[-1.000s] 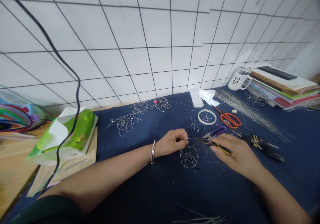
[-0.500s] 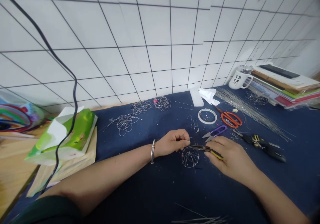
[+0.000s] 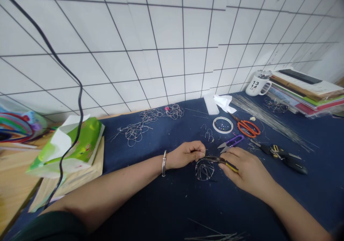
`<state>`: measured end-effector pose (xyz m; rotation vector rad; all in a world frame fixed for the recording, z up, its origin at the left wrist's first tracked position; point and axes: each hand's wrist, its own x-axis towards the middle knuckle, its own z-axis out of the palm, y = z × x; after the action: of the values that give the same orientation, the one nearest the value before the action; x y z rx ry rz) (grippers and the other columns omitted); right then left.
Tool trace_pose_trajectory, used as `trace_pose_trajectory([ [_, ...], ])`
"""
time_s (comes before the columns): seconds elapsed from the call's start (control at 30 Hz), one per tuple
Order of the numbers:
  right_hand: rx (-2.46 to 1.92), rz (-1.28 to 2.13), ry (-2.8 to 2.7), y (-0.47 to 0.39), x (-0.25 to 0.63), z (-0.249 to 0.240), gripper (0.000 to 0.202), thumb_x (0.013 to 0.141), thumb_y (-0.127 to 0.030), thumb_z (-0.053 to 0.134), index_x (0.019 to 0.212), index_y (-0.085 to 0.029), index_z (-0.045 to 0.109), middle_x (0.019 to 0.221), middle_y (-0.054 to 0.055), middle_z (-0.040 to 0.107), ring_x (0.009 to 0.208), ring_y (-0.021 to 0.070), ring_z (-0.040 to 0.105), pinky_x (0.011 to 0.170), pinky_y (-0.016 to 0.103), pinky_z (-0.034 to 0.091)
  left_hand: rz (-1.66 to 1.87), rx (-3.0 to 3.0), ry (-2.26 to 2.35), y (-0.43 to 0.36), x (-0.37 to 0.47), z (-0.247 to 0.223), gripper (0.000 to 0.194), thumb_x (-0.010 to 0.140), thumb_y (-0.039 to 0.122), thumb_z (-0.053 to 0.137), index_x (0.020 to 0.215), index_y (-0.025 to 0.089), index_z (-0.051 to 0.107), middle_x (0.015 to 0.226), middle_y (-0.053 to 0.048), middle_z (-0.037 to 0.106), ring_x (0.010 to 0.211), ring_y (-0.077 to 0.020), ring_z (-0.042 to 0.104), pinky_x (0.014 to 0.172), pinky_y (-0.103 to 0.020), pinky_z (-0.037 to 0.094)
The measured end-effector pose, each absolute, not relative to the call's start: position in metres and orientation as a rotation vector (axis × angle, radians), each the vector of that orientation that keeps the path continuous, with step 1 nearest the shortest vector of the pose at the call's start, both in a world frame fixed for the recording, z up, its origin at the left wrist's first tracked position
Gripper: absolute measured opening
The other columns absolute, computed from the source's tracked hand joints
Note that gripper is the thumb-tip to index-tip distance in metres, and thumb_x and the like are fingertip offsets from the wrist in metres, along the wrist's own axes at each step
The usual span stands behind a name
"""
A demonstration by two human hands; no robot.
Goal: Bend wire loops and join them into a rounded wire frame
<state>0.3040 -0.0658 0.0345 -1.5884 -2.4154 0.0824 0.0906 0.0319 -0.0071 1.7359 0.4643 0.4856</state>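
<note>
My left hand [image 3: 189, 154] is closed in a pinch at the upper edge of a round wire piece with small pink beads [image 3: 204, 170]. In my right hand [image 3: 242, 169] are pliers with yellow and black handles [image 3: 228, 164]. Their jaws point left and meet the wire close to my left fingertips. The exact spot they grip is too small to make out. Just beyond my right hand lie purple thread snips [image 3: 233, 141], with a few bent wire bits [image 3: 209, 135] to their left.
Beaded wire pieces [image 3: 137, 131] lie at the back left. Orange-handled scissors [image 3: 248, 128], a white ring dish of beads [image 3: 223, 125], black pliers [image 3: 282, 156] and long wires [image 3: 274, 121] lie right. A mug [image 3: 258, 84], books [image 3: 306, 90] and green tissue pack [image 3: 77, 147] flank the cloth.
The pliers and my right hand have shifted very slightly left. My left fingertips have turned a little, staying at the wire. The other things have not moved.
</note>
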Motion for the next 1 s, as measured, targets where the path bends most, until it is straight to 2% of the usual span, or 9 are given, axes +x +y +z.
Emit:
trace_pose_trajectory([
  [0.33,-1.605,-0.011,-2.411,-0.070,0.302,0.029,0.023,0.084,-0.032,0.043,0.092,-0.020,0.061,0.082,0.005,0.059,0.075,0.0156,0.054,0.067,0.028,0.043,0.500,1.804,0.421,0.032,0.089,-0.003,0.018,0.085,0.029,0.045,0.078,0.013,0.050,0.068,0.002,0.043,0.060,-0.0069,0.038,0.057,-0.020,0.034],
  [0.47,-1.554,-0.018,-2.379,-0.069,0.306,0.032,0.022,0.083,-0.032,0.045,0.092,-0.021,0.061,0.086,0.005,0.060,0.078,0.0162,0.055,0.069,0.029,0.043,0.482,1.790,0.448,0.035,0.087,-0.004,0.019,0.084,0.030,0.045,0.078,0.013,0.050,0.068,0.001,0.044,0.059,-0.0070,0.039,0.056,-0.020,0.035],
  [0.63,-1.585,0.050,-2.224,-0.065,0.318,0.036,0.023,0.082,-0.033,0.047,0.098,-0.022,0.058,0.090,0.005,0.059,0.079,0.0157,0.055,0.071,0.029,0.044,0.453,1.675,0.420,0.042,0.083,-0.006,0.019,0.083,0.032,0.047,0.079,0.014,0.048,0.066,0.002,0.042,0.056,-0.0065,0.039,0.053,-0.019,0.036],
  [1.0,-1.536,0.364,-2.328,-0.060,0.314,0.031,0.019,0.083,-0.032,0.046,0.094,-0.023,0.058,0.088,0.002,0.058,0.080,0.0137,0.055,0.071,0.027,0.044,0.350,1.673,0.360,0.041,0.082,0.000,0.021,0.083,0.033,0.048,0.079,0.013,0.048,0.062,0.003,0.043,0.054,-0.0059,0.040,0.052,-0.019,0.036],
])
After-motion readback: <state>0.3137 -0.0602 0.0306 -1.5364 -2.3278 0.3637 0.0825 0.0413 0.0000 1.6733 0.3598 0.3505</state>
